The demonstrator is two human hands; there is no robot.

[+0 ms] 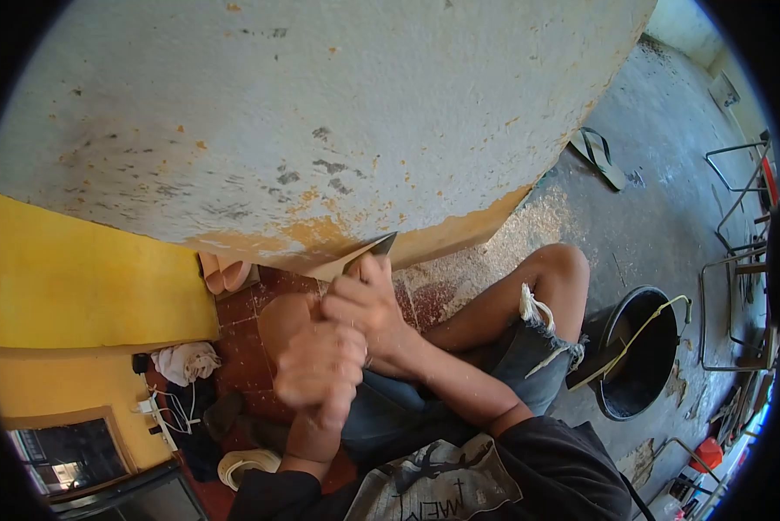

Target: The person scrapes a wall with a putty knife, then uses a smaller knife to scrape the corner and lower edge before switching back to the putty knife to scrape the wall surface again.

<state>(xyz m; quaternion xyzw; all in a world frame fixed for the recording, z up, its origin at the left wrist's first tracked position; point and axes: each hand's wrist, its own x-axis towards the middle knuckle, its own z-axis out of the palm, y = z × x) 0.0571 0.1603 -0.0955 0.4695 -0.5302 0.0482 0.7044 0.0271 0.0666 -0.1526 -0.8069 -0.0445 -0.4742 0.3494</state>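
Observation:
My right hand [368, 304] is closed around a flat metal scraper [386, 247], its pointed blade corner sticking out above my fingers. The blade meets the lower edge of the painted wall [320, 130], where grey-white paint has come away and yellowish patches show. Just below and slightly left, my left hand [320, 373] forms a fist against the right hand and wrist. It is slightly blurred, and whatever lies inside it is hidden. The scraper's handle cannot be seen.
Paint chips [542, 221] litter the floor beside the wall's corner. A black bucket [611, 382] stands right of my bent knee. A flip-flop [600, 161] and metal-framed chairs [711, 347] are farther right. Pink sandals [225, 273] and bundled cloth [186, 362] lie left.

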